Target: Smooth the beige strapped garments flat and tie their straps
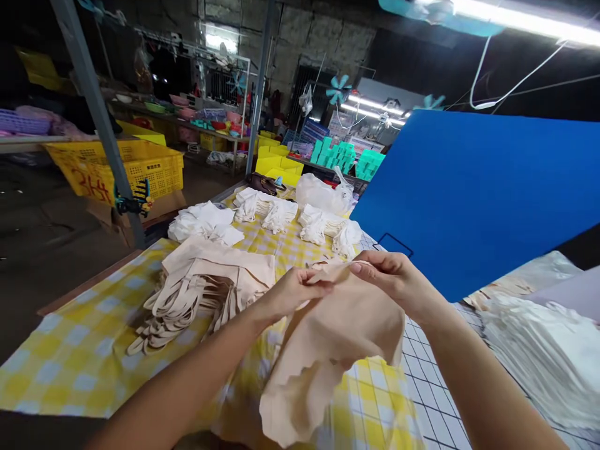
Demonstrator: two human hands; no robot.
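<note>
A beige cloth piece [337, 325] hangs between my two hands over the table, its lower edge wavy and loose. My left hand [300, 287] pinches its upper edge from the left. At the upper right of the same piece, my right hand [387, 275] grips the edge between thumb and fingers. Left of my hands lies a stack of beige cloth bags [225, 265] with looped straps spilling toward me. Behind it are a crumpled white cloth pile [204, 222] and two bundles of white strapped cloth, one left [267, 209] and one right [328, 228].
A yellow-and-white checked cloth [79, 356] covers the table, beside a white grid-lined surface [435, 369]. A large blue panel [487, 194] rises at right, above a stack of white cloth [544, 350]. A metal post [100, 119] and a yellow crate [154, 165] stand left.
</note>
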